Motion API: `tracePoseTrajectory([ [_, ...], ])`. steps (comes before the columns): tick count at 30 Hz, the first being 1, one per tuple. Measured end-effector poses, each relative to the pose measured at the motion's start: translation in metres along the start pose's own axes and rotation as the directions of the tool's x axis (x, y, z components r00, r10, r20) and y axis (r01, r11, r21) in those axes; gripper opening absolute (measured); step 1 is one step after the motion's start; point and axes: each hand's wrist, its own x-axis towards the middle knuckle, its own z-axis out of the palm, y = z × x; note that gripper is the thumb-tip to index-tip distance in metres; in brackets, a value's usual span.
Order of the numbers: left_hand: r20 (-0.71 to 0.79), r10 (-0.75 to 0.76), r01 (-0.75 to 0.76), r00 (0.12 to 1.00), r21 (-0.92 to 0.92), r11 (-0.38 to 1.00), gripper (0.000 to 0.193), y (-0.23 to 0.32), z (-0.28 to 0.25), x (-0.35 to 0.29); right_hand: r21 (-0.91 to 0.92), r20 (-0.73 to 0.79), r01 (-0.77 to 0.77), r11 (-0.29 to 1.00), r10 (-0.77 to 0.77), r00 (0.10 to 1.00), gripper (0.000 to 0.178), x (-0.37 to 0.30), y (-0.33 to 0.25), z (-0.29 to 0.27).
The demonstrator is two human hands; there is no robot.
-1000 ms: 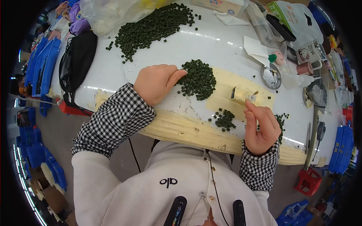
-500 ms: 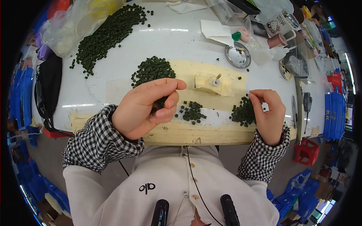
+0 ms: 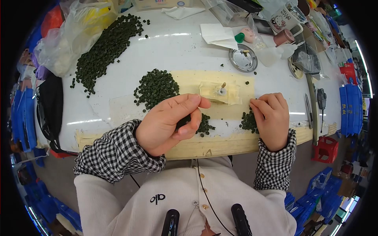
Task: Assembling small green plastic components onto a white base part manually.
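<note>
My left hand (image 3: 167,124) is curled, thumb against the forefinger, with small dark green pieces (image 3: 183,120) cupped in the palm. Whether its fingertips pinch another piece is too small to tell. Just beyond its fingertips is a taped, cream-coloured block (image 3: 210,89) with a short brown peg (image 3: 223,85) standing in a pale ring. My right hand (image 3: 271,120) is closed in a pinch above a small pile of dark green pieces (image 3: 248,122); anything between its tips cannot be made out. Another small pile (image 3: 205,126) is partly hidden by my left hand.
A larger heap of green pieces (image 3: 155,88) lies beyond my left hand, and a long one (image 3: 104,55) at the far left. At the back right are a round metal dish (image 3: 243,59), a white tissue (image 3: 219,36) and a mug (image 3: 282,20). Tweezers (image 3: 308,110) lie at the right.
My left hand has moved right, toward the taped block, and now covers part of the small pile. My right hand has shifted slightly left, its thumb and forefinger now closed together.
</note>
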Motion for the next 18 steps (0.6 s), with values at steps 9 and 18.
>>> tracePoseTrajectory([
  [9,-0.038,0.012,-0.014,0.999,-0.036,0.999,0.031,-0.005,-0.009,0.007,-0.045,-0.023,0.019,0.999,-0.02,1.0,0.013,-0.005,-0.006,0.006],
  [18,0.029,0.025,-0.023,0.999,-0.066,0.998,0.028,-0.009,-0.017,0.009,-0.147,-0.023,0.073,0.986,-0.077,0.997,0.009,-0.006,-0.011,0.007],
])
